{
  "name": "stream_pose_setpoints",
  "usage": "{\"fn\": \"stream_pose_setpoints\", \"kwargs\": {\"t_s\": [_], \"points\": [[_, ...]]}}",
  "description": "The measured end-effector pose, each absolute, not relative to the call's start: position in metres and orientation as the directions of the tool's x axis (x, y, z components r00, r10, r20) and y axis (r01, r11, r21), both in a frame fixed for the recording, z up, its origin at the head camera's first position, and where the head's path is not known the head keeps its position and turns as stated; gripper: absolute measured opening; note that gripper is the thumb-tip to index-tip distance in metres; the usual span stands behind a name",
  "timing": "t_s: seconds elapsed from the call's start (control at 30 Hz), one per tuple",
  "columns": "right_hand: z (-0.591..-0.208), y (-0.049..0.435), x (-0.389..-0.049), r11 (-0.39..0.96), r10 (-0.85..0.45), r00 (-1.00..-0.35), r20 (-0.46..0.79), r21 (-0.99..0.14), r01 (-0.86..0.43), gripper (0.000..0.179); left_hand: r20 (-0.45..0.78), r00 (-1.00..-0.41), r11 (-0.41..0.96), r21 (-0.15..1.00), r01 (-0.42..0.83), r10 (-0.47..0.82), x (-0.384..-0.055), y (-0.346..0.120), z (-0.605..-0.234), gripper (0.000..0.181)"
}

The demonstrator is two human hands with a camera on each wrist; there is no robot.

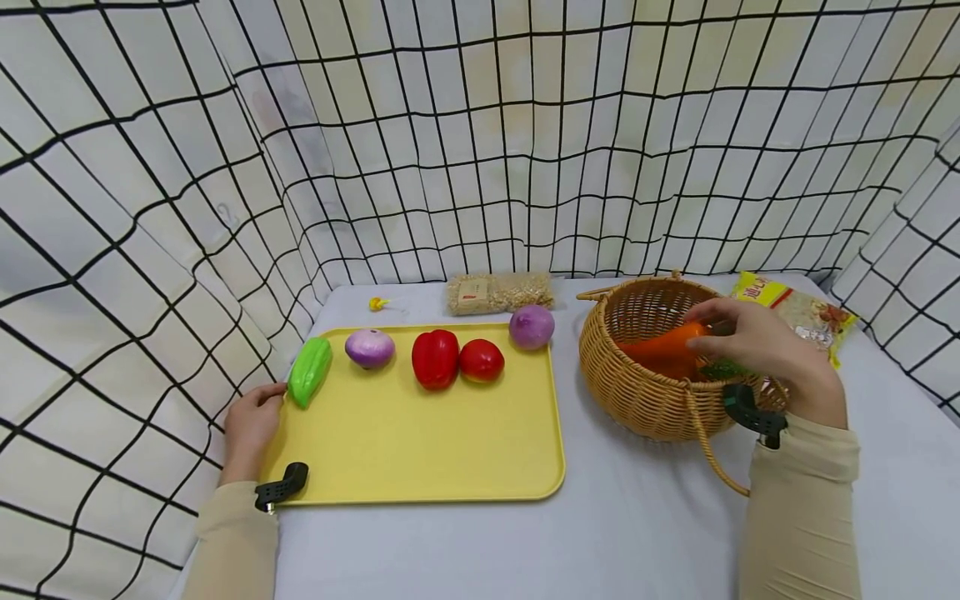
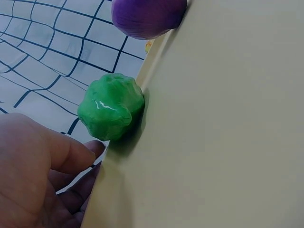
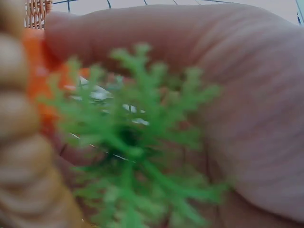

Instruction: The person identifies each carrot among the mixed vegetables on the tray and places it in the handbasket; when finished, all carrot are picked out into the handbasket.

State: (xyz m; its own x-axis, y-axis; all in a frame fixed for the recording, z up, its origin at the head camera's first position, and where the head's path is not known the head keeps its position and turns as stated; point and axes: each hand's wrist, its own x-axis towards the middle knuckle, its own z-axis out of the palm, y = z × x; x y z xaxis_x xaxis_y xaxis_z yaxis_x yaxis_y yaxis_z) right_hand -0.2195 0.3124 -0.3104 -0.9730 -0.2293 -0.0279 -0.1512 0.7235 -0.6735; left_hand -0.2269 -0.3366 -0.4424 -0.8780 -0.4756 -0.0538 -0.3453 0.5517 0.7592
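Observation:
A carrot [image 1: 663, 352] with a leafy green top [image 3: 137, 142] lies partly inside the wicker basket [image 1: 637, 408]. My right hand [image 1: 757, 337] grips it at its thick end, over the basket's right side. At the left edge of the yellow tray [image 1: 420, 450], my left hand [image 1: 251, 421] holds the rim, thumb and fingers curled there. Just ahead of those fingers a green ridged vegetable [image 1: 310, 372] leans on the tray's edge. Along the tray's far side sit a purple-white onion-like vegetable [image 1: 370, 348], a red bell pepper [image 1: 435, 360], a tomato [image 1: 482, 361] and a purple onion [image 1: 532, 327].
Behind the tray lies a clear bag of grains [image 1: 500, 293], with a small yellow item [image 1: 378, 304] to its left. A yellow printed food packet [image 1: 795, 312] is behind the basket's right side. Black netting [image 1: 487, 158] over white cloth encloses the table.

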Motion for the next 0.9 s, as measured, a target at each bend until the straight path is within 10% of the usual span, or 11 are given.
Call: {"fn": "stream_pose_setpoints", "kwargs": {"t_s": [0.9], "points": [[-0.291, 0.291, -0.208, 0.825, -0.22, -0.975, 0.004, -0.532, -0.188, 0.052, -0.039, -0.878, 0.553, 0.763, -0.334, -0.477, -0.228, -0.337, -0.443, 0.042]]}}
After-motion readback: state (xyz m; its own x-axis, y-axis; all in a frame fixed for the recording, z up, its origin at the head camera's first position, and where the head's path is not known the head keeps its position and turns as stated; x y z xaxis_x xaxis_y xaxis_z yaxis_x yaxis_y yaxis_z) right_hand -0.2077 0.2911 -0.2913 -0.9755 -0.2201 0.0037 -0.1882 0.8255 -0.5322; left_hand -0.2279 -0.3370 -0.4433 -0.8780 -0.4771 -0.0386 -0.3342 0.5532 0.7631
